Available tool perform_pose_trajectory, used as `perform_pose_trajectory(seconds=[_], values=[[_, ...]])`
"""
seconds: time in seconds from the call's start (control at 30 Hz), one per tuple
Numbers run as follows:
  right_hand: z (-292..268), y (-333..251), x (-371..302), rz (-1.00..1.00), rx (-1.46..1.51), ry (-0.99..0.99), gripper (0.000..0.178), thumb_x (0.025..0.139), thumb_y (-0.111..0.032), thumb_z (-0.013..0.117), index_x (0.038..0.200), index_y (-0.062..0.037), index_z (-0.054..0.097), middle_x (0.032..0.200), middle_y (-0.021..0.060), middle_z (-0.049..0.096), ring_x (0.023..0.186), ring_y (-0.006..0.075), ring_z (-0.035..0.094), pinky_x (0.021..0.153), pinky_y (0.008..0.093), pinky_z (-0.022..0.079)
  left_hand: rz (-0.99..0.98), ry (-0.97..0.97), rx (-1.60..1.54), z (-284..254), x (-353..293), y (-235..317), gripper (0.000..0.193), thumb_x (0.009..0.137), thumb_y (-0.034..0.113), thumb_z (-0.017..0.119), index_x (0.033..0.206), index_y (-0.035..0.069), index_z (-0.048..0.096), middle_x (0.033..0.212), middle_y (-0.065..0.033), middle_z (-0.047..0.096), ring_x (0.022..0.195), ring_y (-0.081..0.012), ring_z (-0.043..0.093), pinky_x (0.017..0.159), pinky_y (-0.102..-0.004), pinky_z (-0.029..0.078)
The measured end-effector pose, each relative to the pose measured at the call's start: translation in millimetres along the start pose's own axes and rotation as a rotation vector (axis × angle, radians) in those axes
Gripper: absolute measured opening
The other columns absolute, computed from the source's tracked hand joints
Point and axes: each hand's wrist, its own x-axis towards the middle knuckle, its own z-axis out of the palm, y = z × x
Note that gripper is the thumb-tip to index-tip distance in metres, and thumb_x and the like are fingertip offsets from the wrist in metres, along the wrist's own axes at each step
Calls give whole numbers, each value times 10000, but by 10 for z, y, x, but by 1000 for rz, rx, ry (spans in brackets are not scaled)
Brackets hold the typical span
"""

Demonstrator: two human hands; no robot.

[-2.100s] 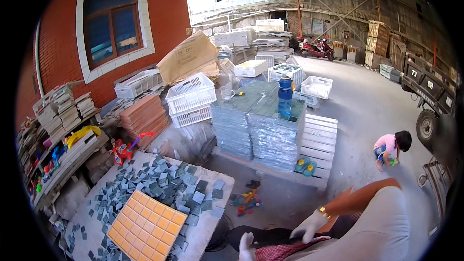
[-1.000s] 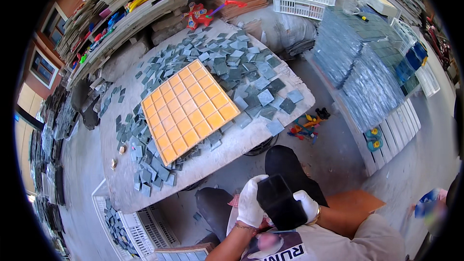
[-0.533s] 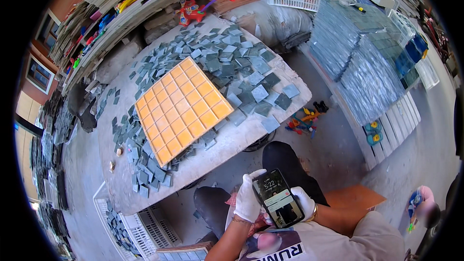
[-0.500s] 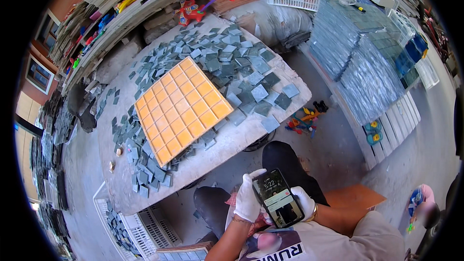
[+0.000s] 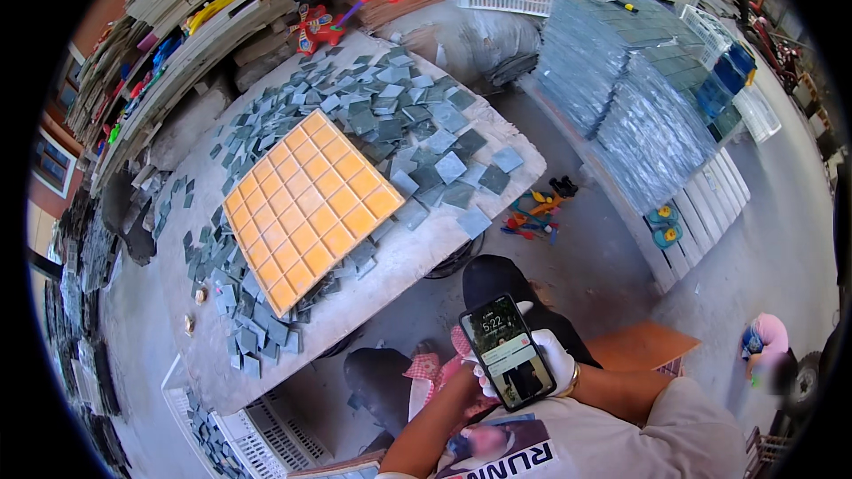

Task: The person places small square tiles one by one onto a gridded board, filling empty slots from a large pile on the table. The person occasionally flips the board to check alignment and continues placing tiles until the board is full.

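A dark smartphone [image 5: 508, 357] with its screen lit is held upright above my lap. My right hand [image 5: 556, 360], in a white glove, grips its right edge. My left hand [image 5: 485, 380], also gloved in white, is mostly hidden behind the phone, so its fingers cannot be made out. White glove fabric also shows past the phone's top right corner, but whose fingers these are is unclear. On the table in front of me an orange gridded tray [image 5: 312, 210] lies tilted over loose grey-green stone tiles [image 5: 390, 102]. Neither hand touches the tray or tiles.
The worktable [image 5: 359, 302] stands ahead, with a red toy [image 5: 317, 28] at its back edge. Wrapped tile stacks [image 5: 590, 71] rest on a white pallet [image 5: 701, 213] at right. A white crate [image 5: 266, 435] sits low at left. Another person [image 5: 765, 334] is at far right.
My left hand has moved from the phone's left edge to behind it. The phone sits slightly higher. The whole view has shifted, so the table appears further left.
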Motion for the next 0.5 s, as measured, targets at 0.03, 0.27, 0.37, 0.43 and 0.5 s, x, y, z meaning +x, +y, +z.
perform_pose_trajectory(seconds=[0.03, 0.27, 0.37, 0.43, 0.5], values=[[4, 11, -6, -13, -7, -4, 768, 823, -531, 470, 1329, 46, 435, 1245, 244, 552, 1118, 359, 561, 996, 415, 425, 176, -109, 505, 72, 57, -37, 477, 988, 223, 338, 1440, 68, 334, 1493, -109, 334, 1382, -248, 308, 1130, -358, 252], [63, -30, -156, -171, -7, 275, 556, 835, -352, 462, 1213, 50, 529, 1146, 224, 602, 1018, 341, 612, 930, 433, 478, 229, -257, 616, 141, -44, 366, 390, 909, 269, 449, 1239, 75, 527, 1265, -137, 531, 1191, -263, 498, 1014, -359, 381], [177, -115, -265, -211, 15, 335, 494, 817, -253, 459, 1173, 82, 533, 1098, 236, 612, 990, 336, 622, 908, 433, 492, 159, -327, 640, 150, -184, 299, 366, 876, 289, 497, 1153, 78, 610, 1167, -149, 616, 1108, -269, 579, 964, -359, 436], [272, -143, -420, -228, -67, 240, 527, 818, -252, 449, 1209, 96, 509, 1117, 239, 605, 1027, 332, 609, 949, 415, 465, 116, -411, 650, 162, -239, 250, 313, 855, 287, 518, 1065, 87, 637, 1105, -164, 617, 1036, -296, 590, 878, -377, 464], [346, -193, -679, -305, -251, 402, 556, 860, -309, 463, 1232, 104, 500, 1141, 234, 602, 1041, 306, 603, 965, 380, 446, 232, -451, 514, 115, -270, 607, 294, 880, 257, 495, 1103, 133, 640, 1160, -150, 590, 1013, -296, 596, 825, -412, 482]])
